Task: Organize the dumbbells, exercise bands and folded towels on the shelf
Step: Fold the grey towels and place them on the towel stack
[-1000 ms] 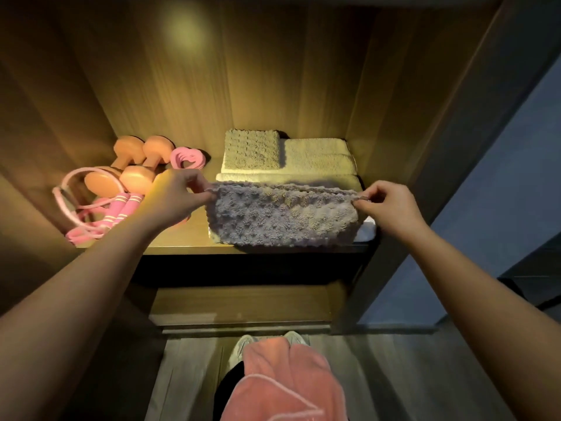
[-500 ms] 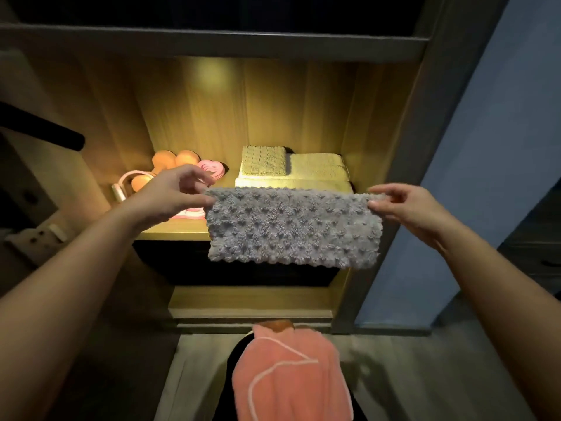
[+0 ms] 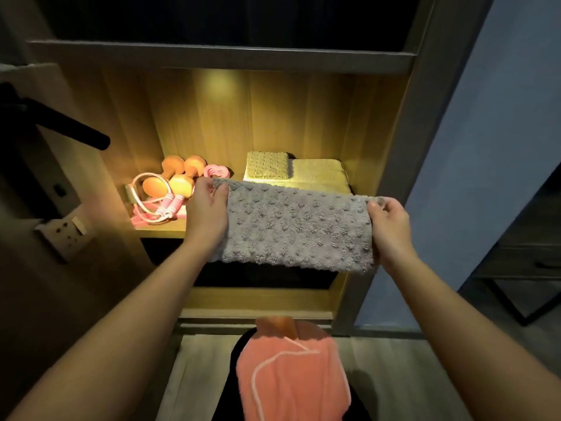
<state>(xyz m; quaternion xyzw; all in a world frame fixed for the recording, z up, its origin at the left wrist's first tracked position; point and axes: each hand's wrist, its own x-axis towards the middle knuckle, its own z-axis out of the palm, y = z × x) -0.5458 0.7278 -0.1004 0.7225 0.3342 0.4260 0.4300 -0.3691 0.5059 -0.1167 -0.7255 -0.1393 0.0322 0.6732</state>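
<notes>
from the head view, the grey towel (image 3: 297,226) has come further out from the shelf (image 3: 161,230) than a moment ago, and the corner pinches are now fuller holds. the left hand (image 3: 208,214) and right hand (image 3: 390,229) each have their grip curled round a short end. it's nubbly and held clear in front of the shelf, its long axis running left to right and sloping slightly down to the right. the yellow folded towels (image 3: 315,173) and orange dumbbells (image 3: 179,177) sit behind it.

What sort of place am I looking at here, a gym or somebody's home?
Probably a home closet: a lit wooden shelf with folded towels and small dumbbells, a wall socket beside it. The left hand and right hand hold a grey towel.
</notes>
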